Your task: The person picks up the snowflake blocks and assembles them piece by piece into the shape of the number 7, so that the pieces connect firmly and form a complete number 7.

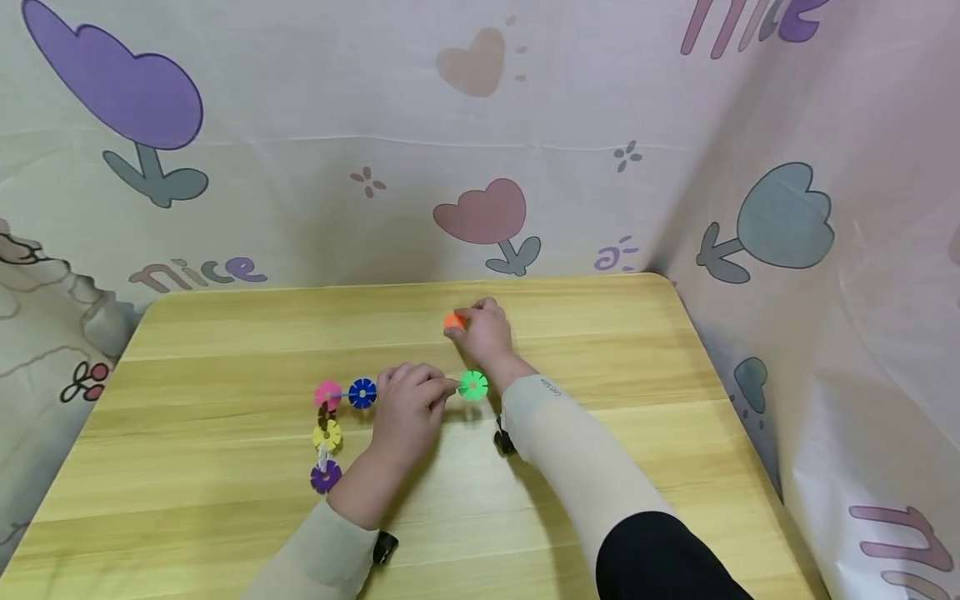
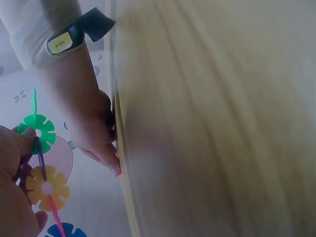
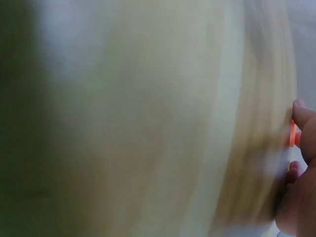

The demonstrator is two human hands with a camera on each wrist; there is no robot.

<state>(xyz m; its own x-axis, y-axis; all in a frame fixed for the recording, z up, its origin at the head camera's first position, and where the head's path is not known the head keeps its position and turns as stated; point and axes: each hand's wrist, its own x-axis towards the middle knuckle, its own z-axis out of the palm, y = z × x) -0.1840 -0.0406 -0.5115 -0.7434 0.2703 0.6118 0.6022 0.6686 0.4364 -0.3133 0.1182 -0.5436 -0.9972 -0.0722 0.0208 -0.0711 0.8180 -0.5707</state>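
My left hand [image 1: 408, 408] grips a chain of slotted plastic snowflake discs near its right end, just above the table. A green disc [image 1: 473, 386] sticks out past its fingertips. To its left the chain runs through a blue disc [image 1: 362, 393] to a pink disc [image 1: 327, 393], then bends toward me through a yellow disc [image 1: 327, 435] to a purple disc [image 1: 326, 477]. In the left wrist view, an orange-yellow disc [image 2: 54, 190] shows beside the left fingers. Farther back, my right hand [image 1: 486, 335] pinches a loose orange disc [image 1: 453, 322] at the tabletop.
The wooden table [image 1: 615, 333] has rounded back corners. A printed cloth [image 1: 300, 100] hangs behind it and along the right side. Each wrist carries a black strap-on device, one of them a dark mount [image 1: 385, 548] by the left sleeve.
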